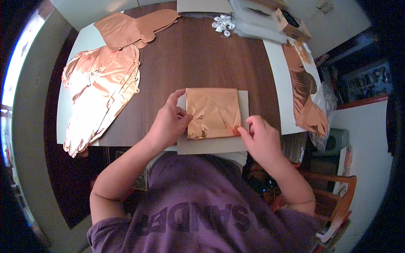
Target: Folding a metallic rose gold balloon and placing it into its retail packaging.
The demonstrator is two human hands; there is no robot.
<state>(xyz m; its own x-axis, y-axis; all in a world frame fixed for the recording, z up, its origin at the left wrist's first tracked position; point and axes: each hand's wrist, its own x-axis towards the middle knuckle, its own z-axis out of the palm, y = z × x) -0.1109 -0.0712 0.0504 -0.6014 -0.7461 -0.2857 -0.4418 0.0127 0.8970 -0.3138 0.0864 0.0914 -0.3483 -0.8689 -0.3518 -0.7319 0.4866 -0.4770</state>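
A copper-coloured foil balloon (pixel 215 110), folded into a flat near-square, lies on a pale card (pixel 211 148) at the table's front edge. My left hand (pixel 171 119) grips its left edge, with the thumb on the foil and the index finger stretched toward the top left corner. At the lower right corner, my right hand (pixel 262 137) pinches the foil between thumb and fingers. Small creases show along the lower part of the balloon. The fingertips under the left edge are partly hidden.
Flat copper foil balloons (pixel 105 80) lie stacked at the left of the brown table (pixel 202 55). More foil (pixel 304 88) lies at the right. White ribbon rolls (pixel 222 24), clear plastic bags (pixel 255 21) and a small box (pixel 292 24) sit at the back. A wooden chair (pixel 344 185) stands at right.
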